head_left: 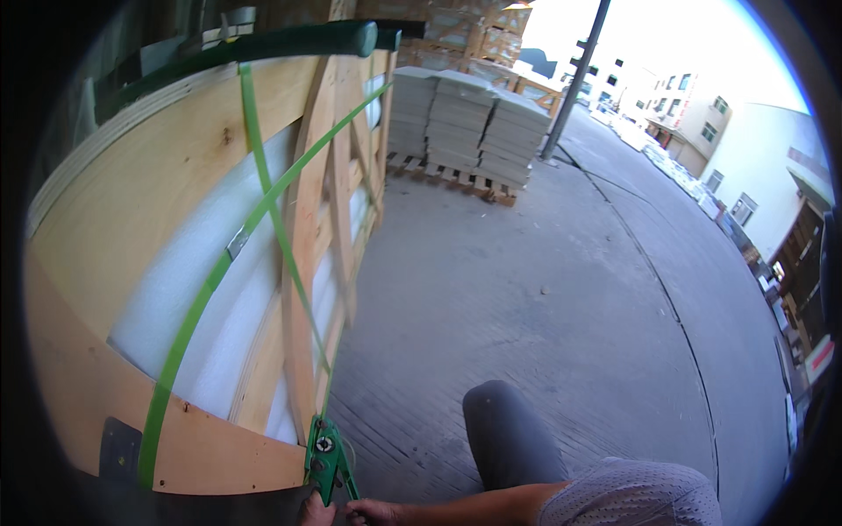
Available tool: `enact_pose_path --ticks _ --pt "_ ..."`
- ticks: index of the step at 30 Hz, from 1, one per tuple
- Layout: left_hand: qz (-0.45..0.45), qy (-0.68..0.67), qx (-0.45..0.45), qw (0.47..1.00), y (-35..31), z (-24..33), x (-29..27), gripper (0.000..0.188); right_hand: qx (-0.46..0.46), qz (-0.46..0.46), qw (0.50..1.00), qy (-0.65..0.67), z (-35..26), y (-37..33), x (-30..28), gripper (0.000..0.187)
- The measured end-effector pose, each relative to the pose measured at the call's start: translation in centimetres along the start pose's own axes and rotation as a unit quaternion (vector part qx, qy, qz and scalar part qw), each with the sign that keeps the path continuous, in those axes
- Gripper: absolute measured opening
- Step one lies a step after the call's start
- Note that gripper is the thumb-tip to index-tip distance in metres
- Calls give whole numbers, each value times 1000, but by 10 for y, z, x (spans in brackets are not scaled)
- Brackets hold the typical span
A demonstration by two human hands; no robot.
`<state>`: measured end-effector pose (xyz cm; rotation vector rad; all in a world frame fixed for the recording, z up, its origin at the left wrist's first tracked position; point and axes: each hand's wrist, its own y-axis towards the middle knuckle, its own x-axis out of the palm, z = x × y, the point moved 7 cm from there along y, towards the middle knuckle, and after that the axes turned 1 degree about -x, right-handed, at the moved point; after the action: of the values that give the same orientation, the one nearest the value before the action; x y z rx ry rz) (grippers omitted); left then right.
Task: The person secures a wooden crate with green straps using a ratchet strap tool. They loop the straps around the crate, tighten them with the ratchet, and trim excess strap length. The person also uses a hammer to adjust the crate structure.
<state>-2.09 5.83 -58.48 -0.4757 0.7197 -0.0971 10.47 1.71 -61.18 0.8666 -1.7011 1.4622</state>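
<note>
A green strapping tensioner [324,444] sits at the lower corner of a wooden crate [224,458], in line with a green strap [295,254] that slants down the crate's side. My left hand [317,510] is closed around the lower end of the tool, partly cut off by the bottom edge. My right hand [373,512] grips the tool's thin side lever, its fingers curled. A second green strap [180,346] crosses the first one and carries a metal seal [237,244]. White foam sheeting [210,263] shows between the crate's boards.
Dark green padded bars [342,39] lie across the crate's top. Ahead, stacks of pale slabs [460,118] rest on a wooden pallet [447,175], beside a pole [574,83]. Concrete ground [526,289] stretches right toward white buildings [763,167]. My bent knee [509,430] is near the crate.
</note>
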Motion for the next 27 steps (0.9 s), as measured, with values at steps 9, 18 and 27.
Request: enact_pose_path --ticks 9,18,27 --pt "106 89 -169 976 -17 27 -13 34 65 42 997 -27 -11 -1 5 24" --pt "129 66 -196 970 -20 44 -12 36 346 -14 927 -143 -117 -112 -22 30" --pt "118 100 -222 963 -15 34 -15 38 175 34 971 -158 -69 -63 -24 31"
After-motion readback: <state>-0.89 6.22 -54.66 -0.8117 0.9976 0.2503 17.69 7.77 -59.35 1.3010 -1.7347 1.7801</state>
